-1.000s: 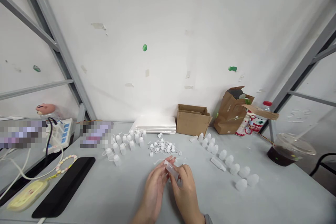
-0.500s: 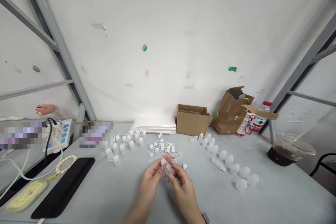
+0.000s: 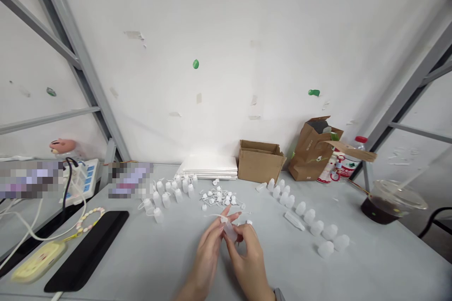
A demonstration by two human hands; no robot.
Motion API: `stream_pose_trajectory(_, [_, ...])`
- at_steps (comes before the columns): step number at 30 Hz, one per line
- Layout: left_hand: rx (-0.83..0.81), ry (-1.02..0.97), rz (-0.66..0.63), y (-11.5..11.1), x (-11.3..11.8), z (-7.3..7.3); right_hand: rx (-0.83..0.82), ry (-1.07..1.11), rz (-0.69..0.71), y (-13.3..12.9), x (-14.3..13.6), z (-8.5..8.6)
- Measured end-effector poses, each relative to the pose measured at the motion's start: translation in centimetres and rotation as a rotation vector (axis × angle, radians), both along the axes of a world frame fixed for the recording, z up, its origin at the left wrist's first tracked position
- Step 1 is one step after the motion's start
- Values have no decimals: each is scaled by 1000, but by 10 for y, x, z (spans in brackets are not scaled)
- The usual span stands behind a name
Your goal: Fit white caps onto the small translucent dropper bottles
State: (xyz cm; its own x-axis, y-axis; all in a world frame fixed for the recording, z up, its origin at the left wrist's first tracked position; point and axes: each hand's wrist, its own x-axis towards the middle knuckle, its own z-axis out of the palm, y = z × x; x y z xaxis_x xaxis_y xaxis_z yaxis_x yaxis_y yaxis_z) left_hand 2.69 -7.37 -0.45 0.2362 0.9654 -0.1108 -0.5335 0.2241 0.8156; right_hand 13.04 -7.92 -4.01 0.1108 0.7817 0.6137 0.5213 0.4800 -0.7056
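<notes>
Between my hands, tilted over the table, is a small translucent squeeze bottle with a white cap at its top and a thin strap trailing to the left. My left hand is closed around the cap end, thumb near the cap and some fingers stretched out behind. My right hand pinches the lower body of the bottle with thumb and fingers. Just beyond my hands lies a pile of loose white caps with straps. Capped bottles stand in rows at the left; bottles without caps form a line at the right.
A bottle lies on its side right of my hands. Behind are a white stack, a cardboard box and a paper bag. A drink cup stands far right; a black pad and yellow case lie left.
My left fingers have shifted about the cap and its strap now points out to the left. My right hand has moved slightly along the bottle. The view has moved slightly.
</notes>
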Motion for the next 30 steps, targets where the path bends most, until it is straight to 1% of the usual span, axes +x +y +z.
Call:
stream_pose_trajectory(3, [-15, -4, 13, -1, 0, 0, 15, -41, -3, 1, 1, -2])
stream_pose_trajectory(8, [-21, 53, 40, 1, 1, 3, 54, -77, -13, 1, 0, -1])
stream_pose_trajectory(12, [-53, 17, 39, 4, 2, -1, 33, -50, -33, 1, 0, -3])
stream_pose_trajectory(14, [-70, -17, 27, 6, 2, -5, -41, 15, -37, 1, 0, -5])
stream_pose_trajectory(16, [-82, -44, 13, 7, 2, -8, -159, 117, -26, 1, 1, -5])
stream_pose_trajectory(18, [-96, -65, 6, 8, 2, -10, -278, 219, 7, 2, 1, -5])
stream_pose_trajectory(20, [-108, -79, 8, 8, 2, -11, -359, 306, 45, 3, 2, -3])
stream_pose_trajectory(24, [-137, -106, -14, 9, 0, -10, -443, 465, 127, 5, 3, 3])
stream_pose_trajectory(30, [-184, -206, -108, 12, -4, -10, -514, 673, 248, 6, 4, 11])
